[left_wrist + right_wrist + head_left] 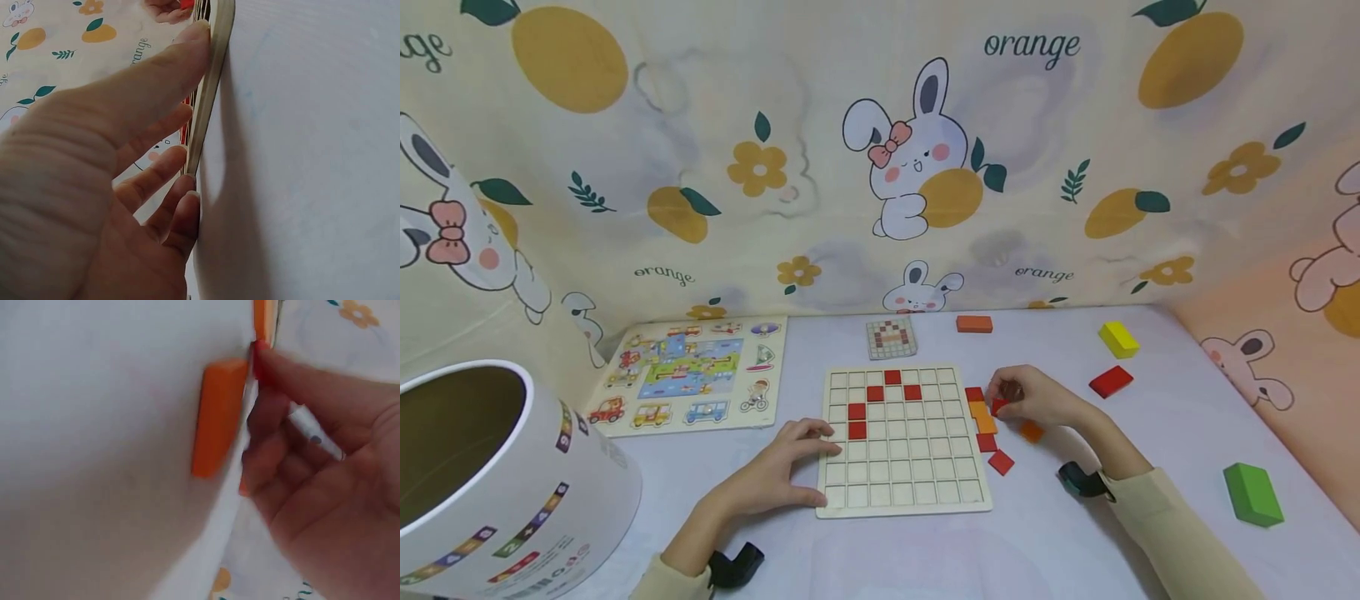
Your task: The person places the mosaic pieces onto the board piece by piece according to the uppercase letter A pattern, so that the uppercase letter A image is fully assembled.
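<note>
A wooden grid board (921,473) lies flat on the table, with several red square tiles (857,410) set in its upper and left cells. My left hand (781,468) rests against the board's left side, fingertips on its edge and thumb by the lower left corner; the left wrist view shows the thumb (181,62) along the rim. Just right of the board, my right hand (1036,395) pinches a small red tile (261,359) between thumb and fingers. An orange block (1032,431) is below that hand, also seen as an orange block (219,419) up close.
Orange tiles (982,417) and a loose red tile (1001,462) lie along the board's right side. Behind it are a small pattern card (891,339) and an orange block (974,324). A picture puzzle (692,375) and white drum (550,500) stand left; a green block (1253,495) sits right.
</note>
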The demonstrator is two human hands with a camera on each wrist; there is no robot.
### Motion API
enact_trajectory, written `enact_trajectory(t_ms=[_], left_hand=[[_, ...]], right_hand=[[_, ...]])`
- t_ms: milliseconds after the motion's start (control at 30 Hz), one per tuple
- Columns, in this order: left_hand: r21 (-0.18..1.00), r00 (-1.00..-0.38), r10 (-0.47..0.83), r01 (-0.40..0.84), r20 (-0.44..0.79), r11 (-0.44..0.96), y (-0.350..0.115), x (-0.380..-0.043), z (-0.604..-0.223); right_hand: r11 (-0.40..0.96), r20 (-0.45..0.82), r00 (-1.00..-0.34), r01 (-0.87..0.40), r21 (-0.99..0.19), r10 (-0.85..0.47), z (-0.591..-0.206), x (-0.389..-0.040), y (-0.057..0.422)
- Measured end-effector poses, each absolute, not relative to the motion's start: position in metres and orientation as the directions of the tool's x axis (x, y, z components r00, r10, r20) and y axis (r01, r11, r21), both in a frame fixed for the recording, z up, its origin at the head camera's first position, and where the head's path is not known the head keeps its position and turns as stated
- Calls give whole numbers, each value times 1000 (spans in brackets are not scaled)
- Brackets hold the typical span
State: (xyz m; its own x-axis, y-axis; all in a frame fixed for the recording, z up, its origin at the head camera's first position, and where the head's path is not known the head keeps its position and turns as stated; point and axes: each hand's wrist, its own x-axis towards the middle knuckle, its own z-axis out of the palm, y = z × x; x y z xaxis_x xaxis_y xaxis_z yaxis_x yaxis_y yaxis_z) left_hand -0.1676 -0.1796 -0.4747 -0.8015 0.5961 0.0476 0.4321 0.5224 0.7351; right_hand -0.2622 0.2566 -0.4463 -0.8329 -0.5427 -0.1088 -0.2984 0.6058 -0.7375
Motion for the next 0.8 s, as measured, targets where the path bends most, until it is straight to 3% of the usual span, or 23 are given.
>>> enact_trajectory(t_ms=[167,533,800], left_hand=[[742,-806,591,417,35,525,-180,-168,-475],[738,-801,597,427,42,522,-181,-170,-478],[737,-802,596,424,35,526,-182,-170,-478]], right_hand=[[565,-79,-803,-341,-752,-590,-432,-256,230],[369,3,-591,-508,-778,-806,-418,-237,115],[412,-44,-598,-495,-766,-801,-433,-233,71]])
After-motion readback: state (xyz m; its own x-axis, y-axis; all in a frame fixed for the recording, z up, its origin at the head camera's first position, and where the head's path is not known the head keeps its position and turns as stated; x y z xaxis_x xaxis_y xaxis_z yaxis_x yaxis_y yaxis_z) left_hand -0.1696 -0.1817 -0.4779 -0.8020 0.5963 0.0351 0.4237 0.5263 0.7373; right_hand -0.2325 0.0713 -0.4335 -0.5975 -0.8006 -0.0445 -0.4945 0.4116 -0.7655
